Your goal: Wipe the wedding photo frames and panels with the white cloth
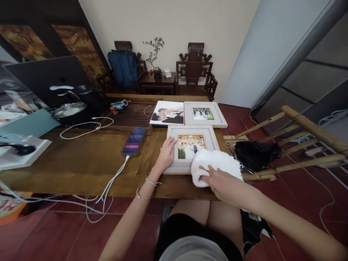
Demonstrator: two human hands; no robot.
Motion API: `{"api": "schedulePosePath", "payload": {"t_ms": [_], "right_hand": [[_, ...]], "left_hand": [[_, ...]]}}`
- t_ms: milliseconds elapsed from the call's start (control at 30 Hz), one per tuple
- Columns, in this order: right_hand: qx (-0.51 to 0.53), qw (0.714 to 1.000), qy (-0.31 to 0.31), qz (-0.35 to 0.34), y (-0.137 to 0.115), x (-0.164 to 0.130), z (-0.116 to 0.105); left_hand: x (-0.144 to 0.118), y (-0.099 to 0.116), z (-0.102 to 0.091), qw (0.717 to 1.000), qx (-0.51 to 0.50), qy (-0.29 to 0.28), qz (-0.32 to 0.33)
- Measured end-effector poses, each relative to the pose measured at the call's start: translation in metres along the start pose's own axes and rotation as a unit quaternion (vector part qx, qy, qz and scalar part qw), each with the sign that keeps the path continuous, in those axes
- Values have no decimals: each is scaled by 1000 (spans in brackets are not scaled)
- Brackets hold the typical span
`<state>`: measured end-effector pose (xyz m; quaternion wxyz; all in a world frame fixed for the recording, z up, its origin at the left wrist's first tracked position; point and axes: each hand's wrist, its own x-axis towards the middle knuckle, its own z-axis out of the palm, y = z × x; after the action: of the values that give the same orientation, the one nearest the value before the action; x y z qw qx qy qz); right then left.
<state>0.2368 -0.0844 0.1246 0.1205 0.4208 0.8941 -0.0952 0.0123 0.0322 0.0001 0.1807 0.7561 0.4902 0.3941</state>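
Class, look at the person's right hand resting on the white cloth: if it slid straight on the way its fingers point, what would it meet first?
The right hand points left across the white cloth. Carrying on, it would probably reach the left hand, which lies flat on the near picture frame; depth is uncertain.

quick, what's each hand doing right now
Left hand: open, flat on the left edge of the near frame.
Right hand: pressed on the white cloth lying on that frame; fingers spread, not clearly gripping it.
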Motion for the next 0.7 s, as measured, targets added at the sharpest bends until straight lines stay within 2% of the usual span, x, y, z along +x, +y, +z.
{"api": "schedulePosePath", "payload": {"t_ms": [100,200,267,367,500,633,700], "right_hand": [[-2,1000,23,-8,-10,25,9],[-7,995,75,-59,-22,59,20],[-21,990,114,-86,-29,78,24],[-46,983,148,-93,-35,91,29],[-62,989,130,-40,-22,70,31],[-81,991,81,69,11,29,29],[-91,988,69,99,29,15,28]], "left_hand": [[3,2,-5,999,-20,-23,-20],[6,2,-10,994,-70,-50,-63],[7,2,-11,992,-88,-44,-77],[4,4,-10,997,-63,-19,-46],[0,7,-7,1000,-17,-21,-4],[-1,5,-7,999,5,-37,8],[0,4,-7,999,11,-37,17]]}}
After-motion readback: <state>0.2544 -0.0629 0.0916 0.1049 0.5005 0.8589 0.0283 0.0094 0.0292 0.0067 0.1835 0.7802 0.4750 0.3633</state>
